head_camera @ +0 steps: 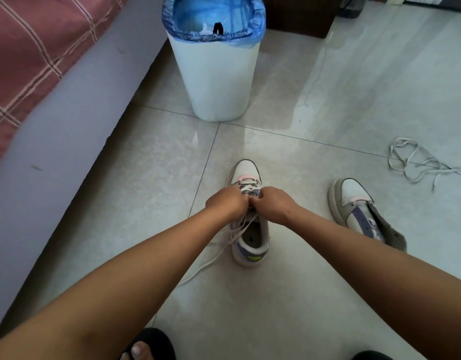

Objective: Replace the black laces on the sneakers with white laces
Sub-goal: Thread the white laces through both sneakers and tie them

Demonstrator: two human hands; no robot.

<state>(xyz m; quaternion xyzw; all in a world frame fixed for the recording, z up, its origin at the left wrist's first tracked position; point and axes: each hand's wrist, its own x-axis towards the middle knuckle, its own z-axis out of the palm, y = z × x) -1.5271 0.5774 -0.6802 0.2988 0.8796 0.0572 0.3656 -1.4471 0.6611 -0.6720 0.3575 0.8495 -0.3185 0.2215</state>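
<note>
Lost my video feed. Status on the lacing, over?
Left hand and right hand both pinching white lace at near sneaker. Second sneaker unlaced, spare lace on floor beside it. Nothing in the way.

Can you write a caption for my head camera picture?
Both hands thread a white lace into one sneaker.

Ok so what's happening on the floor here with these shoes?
A person is threading a white lace into the near sneaker on the tiled floor; both the left hand and right hand pinch it at the eyelets. The second sneaker stands to the right with no lace visible, and another white lace lies loose beyond it. Something black shows inside the bin.
</note>
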